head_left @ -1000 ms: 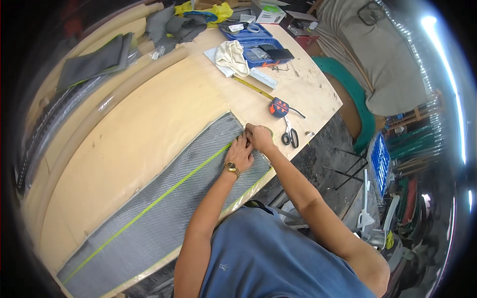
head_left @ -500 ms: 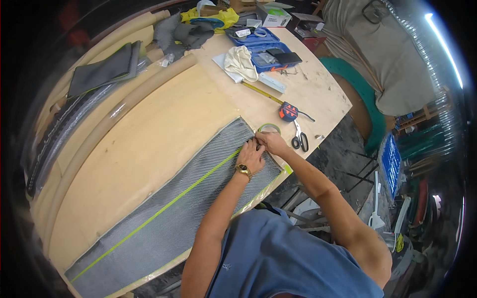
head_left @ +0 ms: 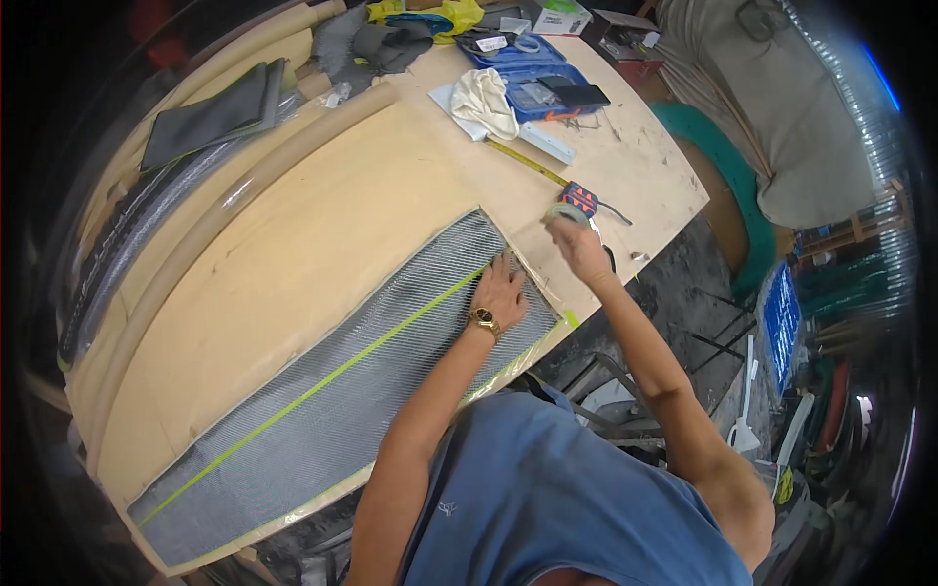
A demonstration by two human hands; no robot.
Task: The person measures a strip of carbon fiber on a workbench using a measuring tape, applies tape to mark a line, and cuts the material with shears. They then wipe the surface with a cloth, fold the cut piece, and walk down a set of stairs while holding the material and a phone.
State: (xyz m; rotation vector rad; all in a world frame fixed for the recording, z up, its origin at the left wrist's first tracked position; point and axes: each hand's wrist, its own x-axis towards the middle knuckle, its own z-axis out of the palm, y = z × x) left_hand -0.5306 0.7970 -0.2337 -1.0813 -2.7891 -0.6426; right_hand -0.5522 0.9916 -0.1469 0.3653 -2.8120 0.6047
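A long sheet of grey woven fabric, like carbon-fibre cloth [head_left: 293,444], lies on the wooden table, a yellow-green tape strip [head_left: 344,365] running along its length. My left hand [head_left: 501,296] rests flat on the cloth near its far end, fingers stretched over the strip's end. Just beyond that end edge, my right hand [head_left: 580,252] is closed on a roll of tape [head_left: 565,211], held above the tabletop and slightly blurred. Beside the roll is a tape measure [head_left: 579,199] with its yellow blade drawn out. Scissors [head_left: 611,258] are mostly hidden behind my right hand.
A cardboard tube [head_left: 210,220] curves along the table's left side, near folded dark fabric [head_left: 210,127]. Toward the back are a white cloth [head_left: 486,103], a pale block [head_left: 547,143] and an open blue case [head_left: 542,88]. The table's edge [head_left: 674,227] lies to the right.
My right hand has lifted off the cloth's end and moved away to the right with the tape roll. My left hand stays on the cloth, its fingers now flatter. The view has shifted slightly.
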